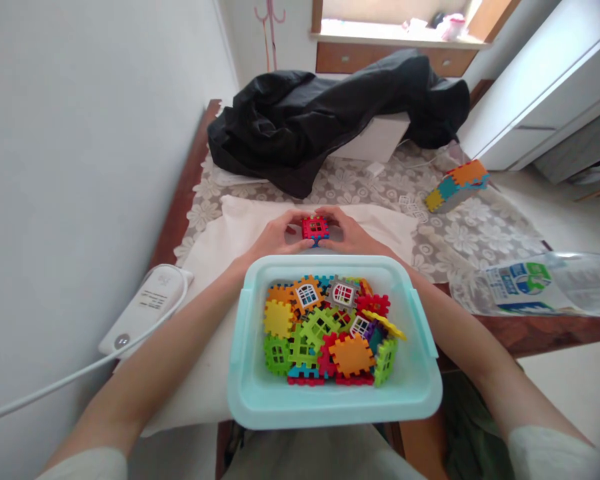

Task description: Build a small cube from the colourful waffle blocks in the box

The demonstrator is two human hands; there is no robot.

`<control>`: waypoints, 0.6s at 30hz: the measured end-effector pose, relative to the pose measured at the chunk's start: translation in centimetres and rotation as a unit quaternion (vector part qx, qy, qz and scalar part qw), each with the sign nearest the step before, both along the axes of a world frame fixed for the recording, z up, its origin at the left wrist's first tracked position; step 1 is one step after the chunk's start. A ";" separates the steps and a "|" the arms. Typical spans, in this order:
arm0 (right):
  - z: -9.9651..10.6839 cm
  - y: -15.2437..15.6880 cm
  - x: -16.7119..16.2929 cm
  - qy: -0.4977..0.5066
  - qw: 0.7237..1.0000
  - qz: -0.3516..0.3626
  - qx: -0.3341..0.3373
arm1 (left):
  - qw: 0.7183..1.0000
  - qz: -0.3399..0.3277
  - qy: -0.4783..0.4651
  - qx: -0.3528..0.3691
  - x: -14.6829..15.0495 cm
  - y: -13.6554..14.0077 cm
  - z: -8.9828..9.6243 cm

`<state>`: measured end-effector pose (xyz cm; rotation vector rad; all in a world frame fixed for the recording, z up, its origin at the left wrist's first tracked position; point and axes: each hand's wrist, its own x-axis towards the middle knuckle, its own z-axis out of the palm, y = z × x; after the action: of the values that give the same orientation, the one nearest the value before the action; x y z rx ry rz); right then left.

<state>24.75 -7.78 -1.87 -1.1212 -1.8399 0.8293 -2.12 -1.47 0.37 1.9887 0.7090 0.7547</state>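
Between my two hands, just beyond the bin, is a small block of interlocking plastic tiles (315, 228), with a red window tile on top and blue at its lower edge. My left hand (280, 233) grips it from the left with thumb and fingers. From the right, my right hand (347, 230) closes on it the same way. Nearer to me stands a light turquoise bin (335, 405) holding several loose tiles in orange, yellow, green, red, grey and blue, some with window frames. Its far rim lies close to my wrists.
A tile structure (455, 187) in orange, blue and yellow stands at the right, near white window frames (414, 208). A clear plastic bottle (545, 283) lies at the right edge. A white power strip (147, 303) with a cable is at left; black cloth (320, 113) lies behind.
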 end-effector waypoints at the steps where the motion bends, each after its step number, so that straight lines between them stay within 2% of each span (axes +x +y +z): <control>1: -0.4 0.1 0.1 0.008 1.000 -0.004 0.007 | 1.000 -0.003 -0.004 -0.002 0.0 -0.1 0.0; 4: -1.1 0.6 0.2 0.009 0.999 0.014 0.048 | 1.000 -0.006 -0.019 0.006 0.1 -0.1 0.1; 7: -1.1 1.0 0.0 -0.010 0.992 0.043 0.120 | 0.995 0.023 -0.039 0.086 0.1 0.0 0.0; 10: -0.5 1.1 -0.4 -0.027 0.988 0.019 0.151 | 0.986 0.030 -0.034 0.158 0.1 0.0 -0.1; 18: 0.4 0.5 -1.0 -0.062 0.990 -0.011 0.128 | 0.992 0.039 -0.003 0.121 0.0 -0.4 0.4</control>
<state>23.76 -7.32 -1.46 -1.0461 -1.9672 0.5023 -2.09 -1.83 0.80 2.1863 0.7233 0.9297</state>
